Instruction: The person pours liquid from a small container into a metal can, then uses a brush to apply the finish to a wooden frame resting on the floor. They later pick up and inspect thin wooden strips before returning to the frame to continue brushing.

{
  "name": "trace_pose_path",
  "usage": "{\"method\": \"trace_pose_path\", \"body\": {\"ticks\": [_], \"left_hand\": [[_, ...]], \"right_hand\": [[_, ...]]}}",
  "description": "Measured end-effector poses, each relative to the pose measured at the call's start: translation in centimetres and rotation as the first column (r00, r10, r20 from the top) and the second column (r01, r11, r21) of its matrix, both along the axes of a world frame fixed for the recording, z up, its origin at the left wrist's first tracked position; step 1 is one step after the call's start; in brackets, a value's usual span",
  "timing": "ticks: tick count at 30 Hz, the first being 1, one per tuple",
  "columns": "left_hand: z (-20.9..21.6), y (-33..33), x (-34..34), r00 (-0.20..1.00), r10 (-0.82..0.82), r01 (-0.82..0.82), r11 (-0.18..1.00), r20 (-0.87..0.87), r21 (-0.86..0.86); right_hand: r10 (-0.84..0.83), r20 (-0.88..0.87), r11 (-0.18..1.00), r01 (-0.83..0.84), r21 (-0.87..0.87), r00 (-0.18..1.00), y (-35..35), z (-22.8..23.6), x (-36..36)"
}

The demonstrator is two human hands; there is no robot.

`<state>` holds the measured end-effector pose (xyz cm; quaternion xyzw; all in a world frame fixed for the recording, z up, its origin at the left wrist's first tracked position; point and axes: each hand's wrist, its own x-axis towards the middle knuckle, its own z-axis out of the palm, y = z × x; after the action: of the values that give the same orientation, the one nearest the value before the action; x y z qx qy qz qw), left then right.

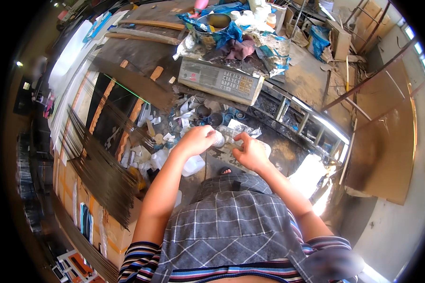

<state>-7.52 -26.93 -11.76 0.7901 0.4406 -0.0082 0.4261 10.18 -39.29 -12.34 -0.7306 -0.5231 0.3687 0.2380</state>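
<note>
My left hand point(197, 141) is closed on a small whitish, round piece point(218, 138) that looks like a little cup or roll. Just to its right, my right hand point(251, 152) has its fingers curled, index finger and thumb close together. Whatever the right fingers pinch, if anything, is too small to make out. Both hands are in front of my checked apron point(226, 212). Beyond them lies a scale with a keypad point(222, 80), its panel stained and dusty. Dark small cups point(216, 119) and scraps lie on the ground between the scale and my hands.
A metal bucket point(217, 21) wrapped in blue plastic stands behind the scale. To the right runs a metal frame with rungs point(303, 120). On the left, dark thin strips point(101, 172) lie over cardboard boxes point(111, 236). A white plastic jug point(193, 165) is below my left hand.
</note>
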Motion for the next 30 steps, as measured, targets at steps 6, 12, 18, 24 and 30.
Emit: {"method": "trace_pose_path", "body": {"ticks": [6, 12, 18, 24, 30], "left_hand": [[1.3, -1.5, -0.1, 0.979, -0.196, 0.205, 0.953, -0.06, 0.224], [-0.1, -1.3, -1.6, 0.937, -0.33, 0.252, 0.866, 0.114, 0.432], [0.8, -1.1, 1.5, 0.937, -0.241, 0.275, 0.955, -0.252, 0.109], [0.2, -1.5, 3.0, 0.855, -0.501, 0.423, 0.822, 0.131, 0.381], [-1.1, -3.0, 7.3, 0.844, -0.53, 0.527, 0.798, -0.078, 0.293]], "right_hand": [[-0.08, 0.016, 0.996, 0.08, -0.028, 0.997, -0.1, -0.1, -1.3], [-0.144, 0.065, 0.986, 0.137, 0.093, 0.987, -1.0, -2.0, -2.2], [-0.172, 0.037, 0.984, 0.174, -0.046, 0.984, -1.6, -0.6, -2.0], [-0.298, 0.051, 0.954, 0.296, 0.046, 0.953, -3.7, -2.3, -0.4], [-0.355, 0.05, 0.935, 0.354, 0.038, 0.933, -6.2, -2.7, 2.0]]}}
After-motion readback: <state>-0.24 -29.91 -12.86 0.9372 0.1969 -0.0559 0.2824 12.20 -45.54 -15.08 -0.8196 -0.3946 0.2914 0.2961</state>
